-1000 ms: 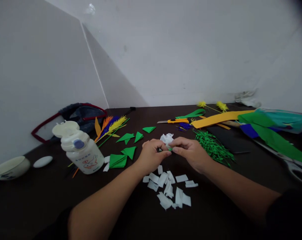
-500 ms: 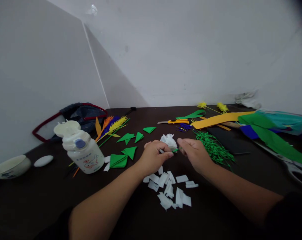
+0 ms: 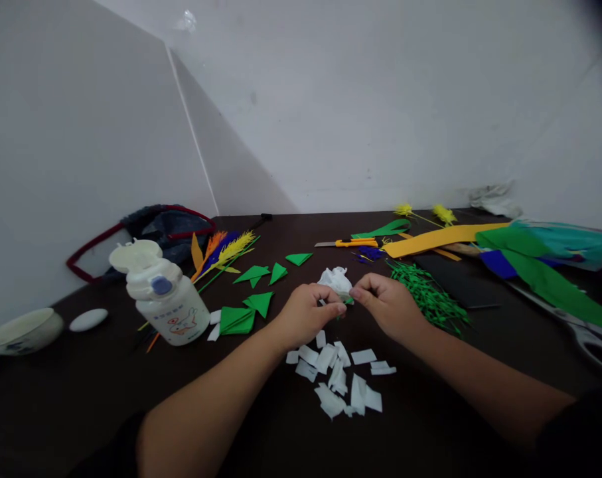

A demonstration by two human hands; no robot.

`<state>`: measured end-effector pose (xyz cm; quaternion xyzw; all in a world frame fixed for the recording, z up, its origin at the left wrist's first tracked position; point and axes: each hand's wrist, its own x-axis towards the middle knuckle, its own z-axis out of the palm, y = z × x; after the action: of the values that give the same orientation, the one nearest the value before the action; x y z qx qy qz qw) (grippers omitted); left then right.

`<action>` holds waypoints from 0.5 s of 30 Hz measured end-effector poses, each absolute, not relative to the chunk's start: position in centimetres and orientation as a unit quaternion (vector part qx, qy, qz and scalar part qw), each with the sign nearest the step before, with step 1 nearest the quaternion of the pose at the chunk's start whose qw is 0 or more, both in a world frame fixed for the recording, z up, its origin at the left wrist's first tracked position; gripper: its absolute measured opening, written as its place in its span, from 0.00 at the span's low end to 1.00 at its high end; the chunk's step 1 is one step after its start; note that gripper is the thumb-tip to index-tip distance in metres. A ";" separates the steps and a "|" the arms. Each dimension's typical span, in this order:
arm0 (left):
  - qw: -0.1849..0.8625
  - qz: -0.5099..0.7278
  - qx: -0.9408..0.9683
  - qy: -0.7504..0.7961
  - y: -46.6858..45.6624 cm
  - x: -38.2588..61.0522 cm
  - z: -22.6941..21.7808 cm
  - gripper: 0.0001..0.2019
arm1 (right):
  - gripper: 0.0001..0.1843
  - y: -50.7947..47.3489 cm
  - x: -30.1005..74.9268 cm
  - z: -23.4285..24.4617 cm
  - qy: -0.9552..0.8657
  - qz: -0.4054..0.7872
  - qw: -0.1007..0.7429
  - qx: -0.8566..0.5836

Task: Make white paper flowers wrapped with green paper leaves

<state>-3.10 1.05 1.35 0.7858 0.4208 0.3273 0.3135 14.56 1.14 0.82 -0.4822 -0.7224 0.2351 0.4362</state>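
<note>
My two hands meet just in front of me over the dark surface, both held low, with fingers curled inward. My left hand comes in from the lower left, the back of it turned up, forefinger bent and thumb stretched out toward the other hand; its thumb and forefinger are close, but I cannot tell whether they grip anything. My right hand faces it, angled in from the lower right, thumb and forefinger brought together at the tips, pinching a small green piece that shows just below them, between my two hands. The rest of its fingers fold in behind. Both forearms slant inward, the left and the right making a wide V, with dark sleeves near the elbows. Just beyond my fingertips sits a crumpled white bundle. White paper scraps lie scattered on the near side of my hands, folded green pieces rest to the left, and a heap of green shreds spreads just beside my right hand, with a yellow cutter knife farther back.
</note>
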 end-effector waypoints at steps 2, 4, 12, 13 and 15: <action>0.306 0.318 0.795 0.417 1.0 -3.1 1.4 0.07 | 0.11 1.2 14.6 0.8 -0.733 0.191 0.430 -0.492; 0.290 0.310 0.803 0.419 0.8 -2.9 1.4 0.06 | 0.14 1.2 14.6 0.7 -0.738 0.162 0.425 -0.499; 0.177 0.258 0.840 0.443 0.3 -2.7 1.9 0.03 | 0.23 1.7 14.9 0.5 -0.744 0.164 0.397 -0.512; 0.184 0.256 0.838 0.445 0.3 -2.8 2.0 0.02 | 0.23 1.6 14.9 0.5 -0.742 0.173 0.398 -0.512; 0.236 0.267 0.827 0.435 0.4 -3.0 2.1 0.05 | 0.23 1.6 14.8 0.6 -0.730 0.188 0.408 -0.516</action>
<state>-2.97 0.42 2.10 0.8267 0.4355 0.2670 0.2358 14.84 1.59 0.58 -0.5156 -0.7299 0.1875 0.4077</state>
